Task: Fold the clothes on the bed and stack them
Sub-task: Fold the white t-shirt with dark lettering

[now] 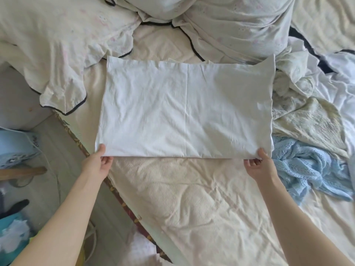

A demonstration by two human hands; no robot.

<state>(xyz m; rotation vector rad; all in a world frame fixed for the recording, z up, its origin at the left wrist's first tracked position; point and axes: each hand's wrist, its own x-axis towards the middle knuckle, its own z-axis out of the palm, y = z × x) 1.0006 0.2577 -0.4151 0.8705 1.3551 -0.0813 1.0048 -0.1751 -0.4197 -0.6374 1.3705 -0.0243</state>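
White cloth (184, 110) flat on bed (192, 198), left hand (98, 164), right hand (258, 166) pinching near corners

Head camera — looking steeply down, close over the bed (192, 198).

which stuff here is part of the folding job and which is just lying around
Job:
white cloth, pinched at its near corners by left hand and right hand
blue knit, unfolded
cream garment, unfolded

Lying about:
duvet
sheet
floor clutter
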